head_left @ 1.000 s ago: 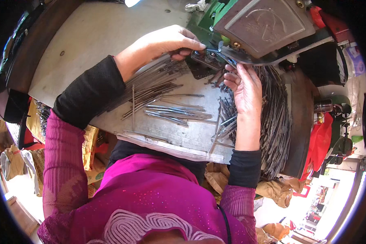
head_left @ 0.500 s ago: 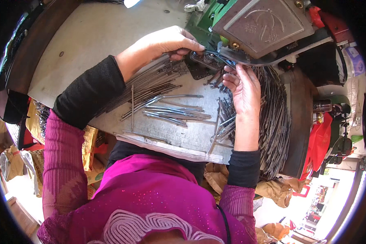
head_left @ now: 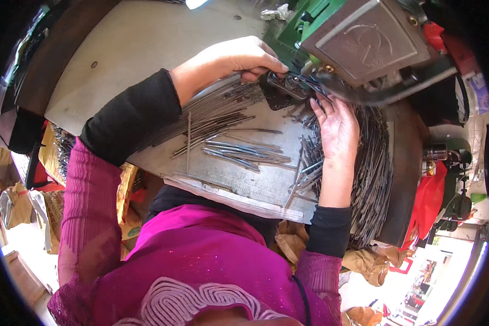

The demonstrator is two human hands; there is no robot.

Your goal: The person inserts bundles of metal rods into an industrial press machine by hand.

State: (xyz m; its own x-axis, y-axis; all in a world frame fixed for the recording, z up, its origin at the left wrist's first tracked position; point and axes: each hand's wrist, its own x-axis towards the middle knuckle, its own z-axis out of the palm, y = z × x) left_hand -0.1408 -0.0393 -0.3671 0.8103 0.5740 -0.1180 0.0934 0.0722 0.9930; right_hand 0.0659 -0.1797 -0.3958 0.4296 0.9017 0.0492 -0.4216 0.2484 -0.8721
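My left hand (head_left: 252,58) reaches to the machine at the upper right, with thumb and forefinger pinched on the near end of thin dark metal rods (head_left: 308,82). The rods run across the front of the machine's small work point to my right hand (head_left: 338,126). Its palm faces up, and the thumb and fingertips close around their other end, partly hidden by shadow. A loose bunch of shiny metal rods (head_left: 244,154) lies on the metal tabletop (head_left: 146,49) between my forearms. Beside it, darker long rods (head_left: 201,119) are spread out under my left forearm.
The green machine (head_left: 288,41) carries a grey metal cover plate (head_left: 367,41) with a raised emblem. A dark curved arm (head_left: 396,93) passes below it. A large heap of rods (head_left: 372,179) fills the table's right side. A red bag (head_left: 426,195) hangs beyond the right edge.
The whole view has shifted slightly, so everything sits a little further right and lower. The fingers of my right hand have spread somewhat. Both hands stay at the machine with the rods.
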